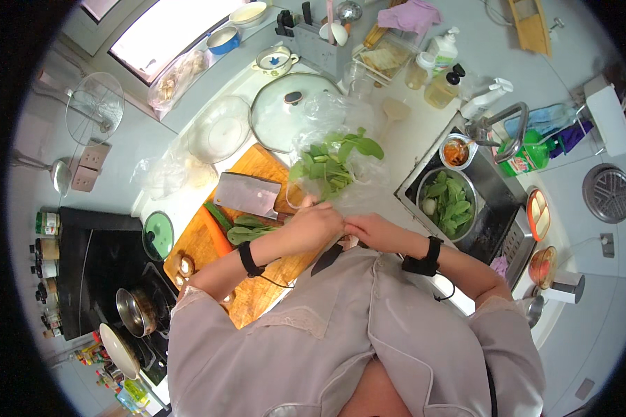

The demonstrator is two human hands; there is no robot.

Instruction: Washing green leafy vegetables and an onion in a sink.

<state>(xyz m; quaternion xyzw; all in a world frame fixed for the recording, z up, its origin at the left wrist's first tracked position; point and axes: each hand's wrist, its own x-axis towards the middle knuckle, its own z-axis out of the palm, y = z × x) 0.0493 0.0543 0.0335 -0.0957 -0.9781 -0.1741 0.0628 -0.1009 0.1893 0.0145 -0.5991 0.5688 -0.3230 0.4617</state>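
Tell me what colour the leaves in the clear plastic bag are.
The bagged leaves are green, showing best in the head view.

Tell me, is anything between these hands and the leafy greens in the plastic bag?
Nothing solid visible. The left hand and right hand are at the near side of the clear bag, whose film partly surrounds the leafy greens; the cleaver lies off to the left.

A crumpled clear plastic bag (pixel 372 170) sits on the table (pixel 412 135), its film around loosely bunched, leafy greens (pixel 330 165).
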